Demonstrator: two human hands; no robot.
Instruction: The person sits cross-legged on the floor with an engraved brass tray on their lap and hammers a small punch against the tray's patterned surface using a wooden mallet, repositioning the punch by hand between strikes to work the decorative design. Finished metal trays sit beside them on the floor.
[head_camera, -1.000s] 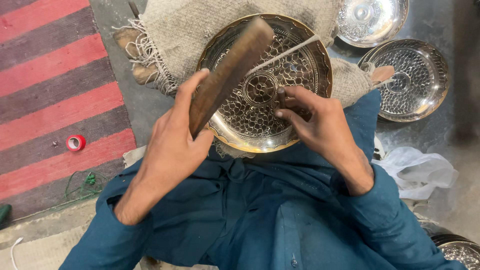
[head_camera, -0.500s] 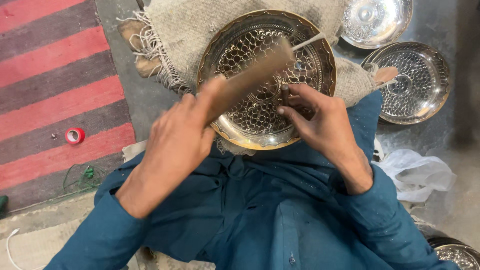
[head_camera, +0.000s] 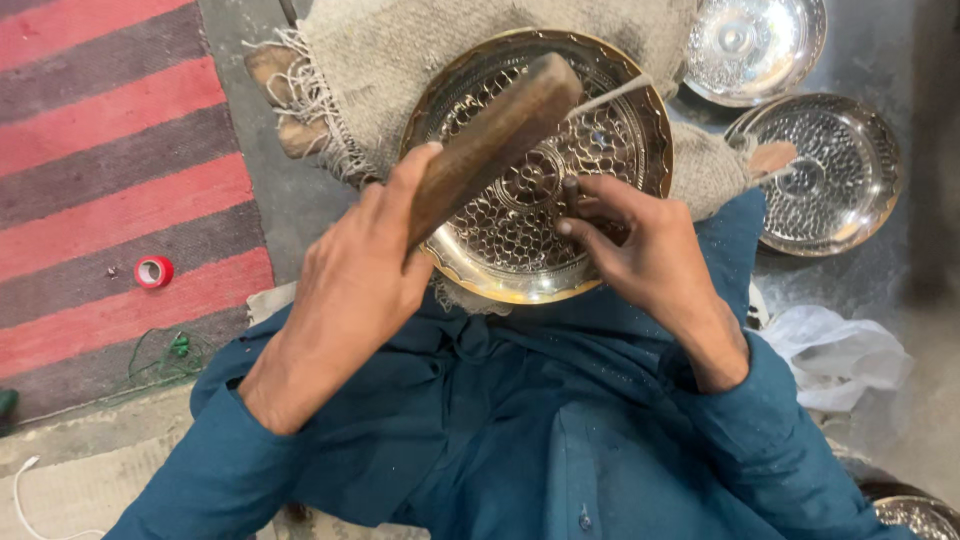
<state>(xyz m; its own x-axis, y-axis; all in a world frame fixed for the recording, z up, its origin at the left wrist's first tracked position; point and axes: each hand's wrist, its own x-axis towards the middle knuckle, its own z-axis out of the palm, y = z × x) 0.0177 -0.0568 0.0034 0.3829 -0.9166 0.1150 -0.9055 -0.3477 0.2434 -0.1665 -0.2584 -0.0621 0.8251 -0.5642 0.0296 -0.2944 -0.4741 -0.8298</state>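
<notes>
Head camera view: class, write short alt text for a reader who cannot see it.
A left hand holds a wooden mallet over a patterned brass plate on burlap cloth, while the right hand rests fingers on the plate. Two silver plates lie nearby.

A round brass-coloured metal tray (head_camera: 520, 250) with a scalloped rim and a dense embossed honeycomb and flower pattern lies tilted on coarse burlap at the person's lap. A brown wooden block-shaped mallet (head_camera: 495, 140) slants above its left half, one end raised. A thin dark metal punch (head_camera: 577, 205) stands against its patterned centre.
</notes>
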